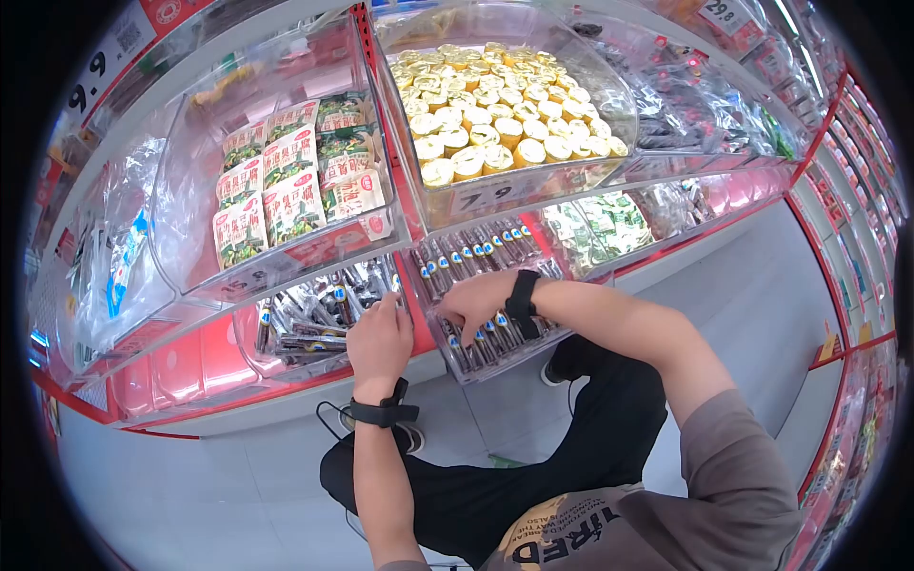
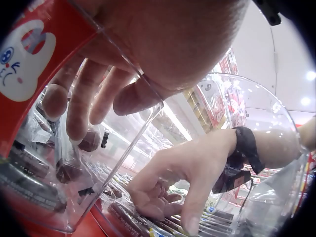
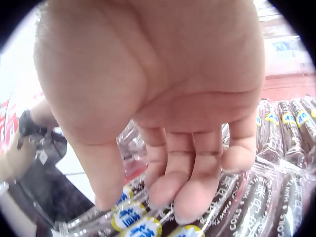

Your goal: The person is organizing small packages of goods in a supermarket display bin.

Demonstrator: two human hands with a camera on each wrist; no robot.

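Observation:
My right hand (image 1: 478,303) is over a clear bin (image 1: 505,369) of dark stick snacks (image 1: 481,250) in clear wrappers, laid in rows. In the right wrist view its slightly bent fingers (image 3: 197,195) rest down on the wrappers (image 3: 242,197), thumb spread to the side, none pinched. My left hand (image 1: 381,340) is at the neighbouring bin of loose dark packets (image 1: 309,319). The left wrist view shows its loose fingers (image 2: 79,106) hanging inside the clear wall (image 2: 131,153), fingertips right at a wrapped dark stick (image 2: 67,165).
Above, one clear bin holds cream-topped yellow rolls (image 1: 500,114), another red-and-white printed packets (image 1: 290,181). Green-and-white packets (image 1: 605,226) are in the lower bin to the right. My legs (image 1: 571,428) are bent before the shelf on the tiled floor (image 1: 219,485).

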